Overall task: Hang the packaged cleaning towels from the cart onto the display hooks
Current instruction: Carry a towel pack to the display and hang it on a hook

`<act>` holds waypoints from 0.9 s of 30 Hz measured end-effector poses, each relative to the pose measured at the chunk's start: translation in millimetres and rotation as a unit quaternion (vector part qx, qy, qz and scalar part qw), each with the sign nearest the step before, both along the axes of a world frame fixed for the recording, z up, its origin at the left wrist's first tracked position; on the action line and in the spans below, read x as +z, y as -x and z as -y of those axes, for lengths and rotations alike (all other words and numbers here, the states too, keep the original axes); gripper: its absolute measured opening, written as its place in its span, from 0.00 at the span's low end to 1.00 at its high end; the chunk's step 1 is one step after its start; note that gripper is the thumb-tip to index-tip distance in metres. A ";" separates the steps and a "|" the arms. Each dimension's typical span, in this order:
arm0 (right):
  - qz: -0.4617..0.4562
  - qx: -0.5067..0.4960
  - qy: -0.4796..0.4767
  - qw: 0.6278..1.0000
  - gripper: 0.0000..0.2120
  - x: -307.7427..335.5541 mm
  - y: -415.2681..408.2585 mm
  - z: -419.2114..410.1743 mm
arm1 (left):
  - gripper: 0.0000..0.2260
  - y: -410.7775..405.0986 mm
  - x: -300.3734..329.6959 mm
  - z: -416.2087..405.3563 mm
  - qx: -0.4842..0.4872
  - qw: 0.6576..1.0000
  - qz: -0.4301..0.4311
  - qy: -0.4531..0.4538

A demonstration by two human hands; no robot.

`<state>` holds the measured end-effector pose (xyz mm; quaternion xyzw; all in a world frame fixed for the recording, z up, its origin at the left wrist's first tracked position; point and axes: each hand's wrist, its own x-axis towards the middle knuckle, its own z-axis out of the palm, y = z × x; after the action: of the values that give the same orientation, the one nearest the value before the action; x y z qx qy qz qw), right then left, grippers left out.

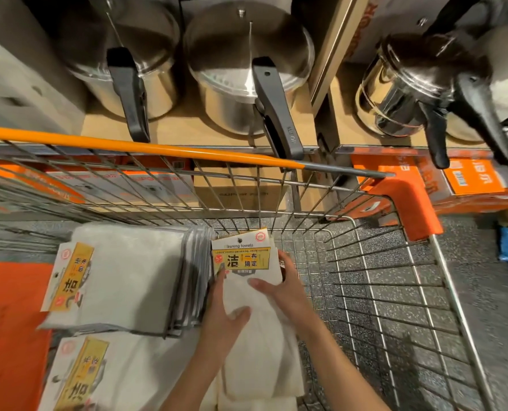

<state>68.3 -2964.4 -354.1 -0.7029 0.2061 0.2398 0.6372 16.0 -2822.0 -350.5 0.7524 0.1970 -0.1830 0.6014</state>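
Cleaning-towel pack (pixel 240 259) in wire cart (pixel 395 292), grasped by left hand (pixel 223 310) and right hand (pixel 285 289); two stacks (pixel 122 277) alongside.

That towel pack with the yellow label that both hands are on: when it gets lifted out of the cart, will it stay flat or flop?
Probably flop. The towel pack looks like soft folded cloth, already creased under the left hand and right hand. Only its card label looks stiff, so the cloth below would likely droop. It seems light for its size, being thin cloth.
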 end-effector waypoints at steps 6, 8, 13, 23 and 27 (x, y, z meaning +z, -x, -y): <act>-0.068 -0.046 -0.056 0.995 0.33 2.0 2.3 -1.7 | 0.36 -0.7 -1.6 0.0 0.017 1.000 0.002 0.021; -0.077 -0.021 -0.055 0.995 0.28 2.7 2.3 -1.3 | 0.37 -0.9 -1.6 -0.6 0.021 0.999 0.004 0.024; -0.072 -0.016 -0.025 0.997 0.26 7.3 4.9 -3.9 | 0.36 -0.9 6.9 0.2 0.036 0.999 0.000 0.035; -0.016 -0.014 -0.001 1.000 0.12 98.4 5.3 10.0 | 0.35 -0.1 86.6 -5.7 -0.051 0.995 0.077 0.043; -0.006 -0.002 -0.025 1.000 0.19 162.7 4.6 16.0 | 0.39 4.4 129.5 -17.9 -0.130 0.988 0.081 -0.032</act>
<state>63.7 -2980.4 -191.5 -0.6845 0.2053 0.2477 0.6542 11.6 -2804.0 -221.1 0.8029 0.0536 -0.1915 0.5619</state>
